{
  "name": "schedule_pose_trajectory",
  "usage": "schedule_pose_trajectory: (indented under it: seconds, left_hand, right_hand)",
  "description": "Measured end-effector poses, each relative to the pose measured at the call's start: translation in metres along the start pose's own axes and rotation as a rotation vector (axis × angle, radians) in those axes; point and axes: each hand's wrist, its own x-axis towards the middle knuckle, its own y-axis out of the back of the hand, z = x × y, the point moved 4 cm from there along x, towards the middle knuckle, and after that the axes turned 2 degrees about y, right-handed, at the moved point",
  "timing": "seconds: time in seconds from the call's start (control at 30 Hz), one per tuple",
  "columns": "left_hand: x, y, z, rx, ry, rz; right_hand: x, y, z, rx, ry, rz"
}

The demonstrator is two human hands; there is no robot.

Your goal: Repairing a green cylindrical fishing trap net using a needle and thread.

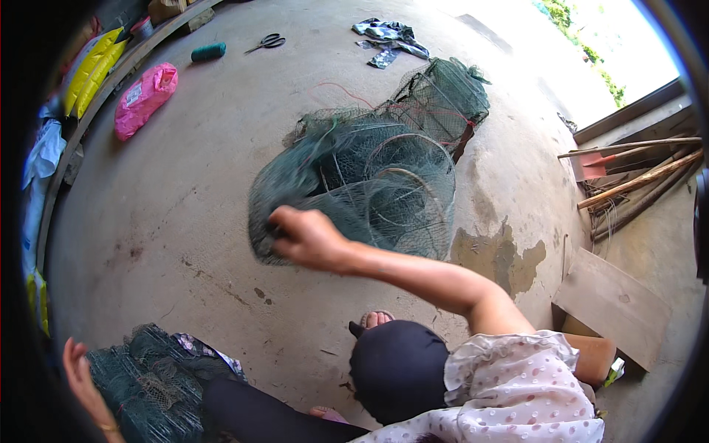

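Note:
A heap of dark green fishing net (pixel 413 199) with round hoops lies on the floor in front of me. Its near-left edge is bunched in the closed fingers of my right hand (pixel 306 240), and the mesh beside that hand is smeared by motion. Off at the lower left, my left hand (pixel 80 373) is raised with its fingers stretched, holding nothing. Beside it sits a second pile of green net (pixel 151 384), by my left leg. A narrower bundle of net (pixel 443 88) with red cord trails from the far end of the heap.
Past the heap lie a patterned cloth (pixel 391 37), black scissors (pixel 267 43), a green twine spool (pixel 209 52) and a pink bag (pixel 145 101). Yellow bags (pixel 92 74) line the left ledge. Wooden poles (pixel 639 179) and a board (pixel 613 306) lean at the right.

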Motion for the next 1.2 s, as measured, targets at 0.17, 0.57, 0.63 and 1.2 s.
schedule_pose_trajectory:
  seconds: [0.17,0.57,0.63,1.2]
  left_hand:
    - [-0.003,-0.275,0.115,-0.770,0.550,-0.622]
    - [0.114,-0.056,-0.052,-0.520,0.415,0.229]
    - [0.134,-0.031,-0.064,-0.428,0.392,0.393]
    - [0.144,-0.108,-0.042,-1.264,0.390,0.134]
  right_hand:
    - [-0.002,-0.105,-0.093,0.358,0.316,-0.138]
    - [-0.078,0.109,-0.013,0.973,-0.293,-0.319]
    - [-0.085,0.140,0.027,0.665,-0.276,0.281]
    - [-0.057,0.122,0.084,0.455,-0.216,0.573]
